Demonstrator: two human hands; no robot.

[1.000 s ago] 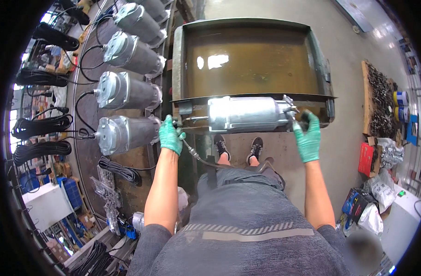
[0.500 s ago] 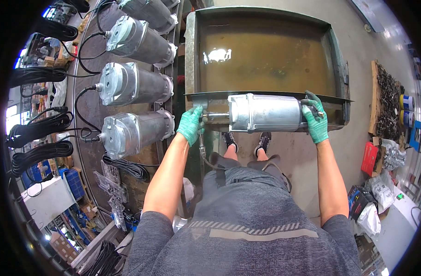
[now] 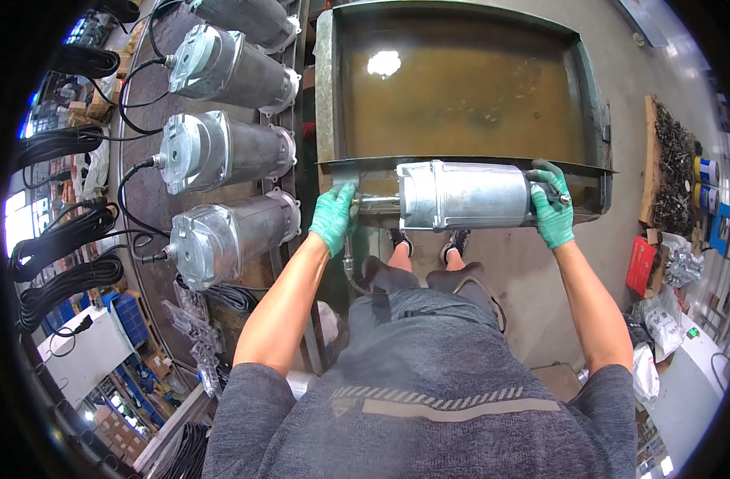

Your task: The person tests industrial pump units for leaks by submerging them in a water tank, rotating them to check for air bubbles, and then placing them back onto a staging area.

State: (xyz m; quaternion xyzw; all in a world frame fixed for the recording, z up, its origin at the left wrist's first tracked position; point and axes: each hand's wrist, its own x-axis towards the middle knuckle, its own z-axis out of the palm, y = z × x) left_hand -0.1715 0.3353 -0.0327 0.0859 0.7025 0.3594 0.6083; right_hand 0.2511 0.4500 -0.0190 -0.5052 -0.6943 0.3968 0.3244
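Note:
A silver, cylindrical metal housing (image 3: pixel 468 195) like a pump or motor body lies on its side across the near edge of a metal trough. My left hand (image 3: pixel 333 215), in a green glove, is closed around a metal hose fitting (image 3: pixel 348 259) left of the housing. A narrow shiny rod (image 3: pixel 378 203) spans from that hand to the housing's left end. My right hand (image 3: pixel 551 209), also gloved, grips a dark fitting with a brass-coloured tip (image 3: pixel 565 199) at the housing's right end. My palms hide parts of both fittings.
The trough (image 3: pixel 325 88) holds brownish liquid. Several similar housings (image 3: pixel 235 235) with black cables stand on a bench at left. Coiled cables (image 3: pixel 69 291) hang farther left. At right are a wooden-sided bin (image 3: pixel 650 164) of dark metal parts and a red box (image 3: pixel 640 266).
Relative to the bench, the view has shifted slightly, so the housings at left sit farther left. Both hands keep their places at the housing's ends, with the right fingers slightly shifted.

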